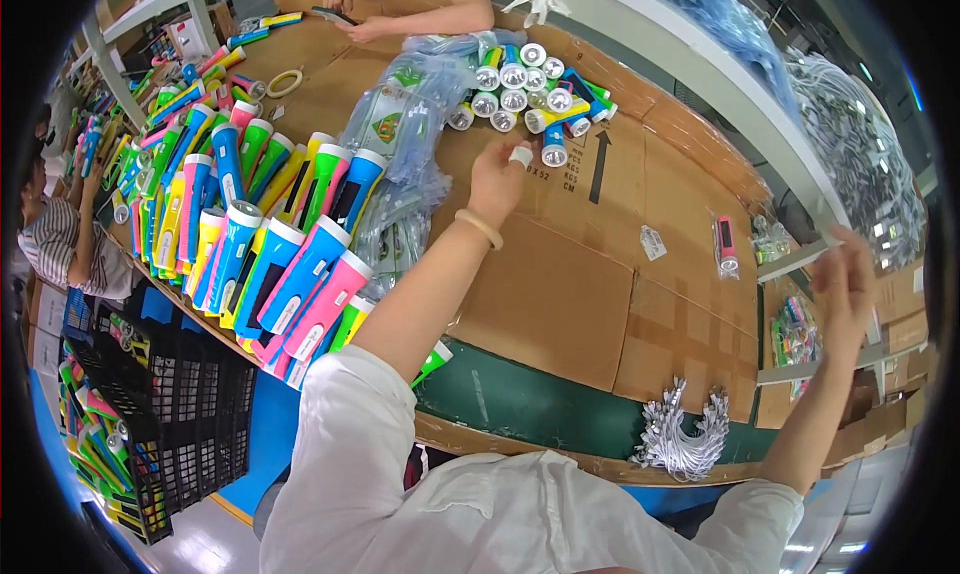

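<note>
My left hand (497, 184) reaches over the cardboard with its fingers closed on a small white piece (521, 156). Just beyond it, flashlights (513, 100) stand and lie in a cluster, most with round lenses facing up. My right hand (843, 284) is raised at the far right beside the white shelf post (815, 179). Its fingers are bent together at the post; whatever they may hold is too small to make out. To the left of my left forearm, a large pile of flashlights (325, 289) in blue, pink, green and yellow leans in rows.
Clear plastic bags (400, 114) lie between pile and cluster. A bagged pink flashlight (726, 244), a white tag (652, 242) and bundled white cables (684, 432) are on the table. A black crate (200, 414) stands lower left. Another person's forearm (430, 16) shows across the table.
</note>
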Demonstrator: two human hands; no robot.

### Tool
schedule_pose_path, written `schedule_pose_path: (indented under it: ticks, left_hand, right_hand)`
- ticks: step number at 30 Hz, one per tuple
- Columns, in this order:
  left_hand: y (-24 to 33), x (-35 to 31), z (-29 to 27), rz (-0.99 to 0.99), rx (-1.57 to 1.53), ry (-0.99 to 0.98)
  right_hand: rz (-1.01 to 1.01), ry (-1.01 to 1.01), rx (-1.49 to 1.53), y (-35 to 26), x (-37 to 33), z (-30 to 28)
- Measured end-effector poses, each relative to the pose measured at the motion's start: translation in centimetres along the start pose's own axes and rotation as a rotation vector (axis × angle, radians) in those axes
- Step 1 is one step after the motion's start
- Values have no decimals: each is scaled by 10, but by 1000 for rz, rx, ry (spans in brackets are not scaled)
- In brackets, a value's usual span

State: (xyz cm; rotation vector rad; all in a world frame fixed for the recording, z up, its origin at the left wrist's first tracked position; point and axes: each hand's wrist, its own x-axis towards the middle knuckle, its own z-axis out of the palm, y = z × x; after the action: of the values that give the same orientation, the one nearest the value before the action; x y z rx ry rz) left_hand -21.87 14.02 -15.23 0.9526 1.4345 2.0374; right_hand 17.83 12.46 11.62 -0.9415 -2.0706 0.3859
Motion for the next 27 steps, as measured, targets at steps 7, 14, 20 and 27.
schedule_pose_path:
  ticks: [7,14,20,27]
  left_hand:
    - [-75,83,2,55,455,272]
    - [-105,107,0,56,543,226]
    - [-118,127,14,85,803,279]
    - [-137,137,15,269,868,354]
  right_hand:
    - [20,-452,-63,92,54,151]
    - [151,-586,-102,209,97,256]
    - [192,-553,-92,293,183,329]
    - [236,-448,-40,293,291,400]
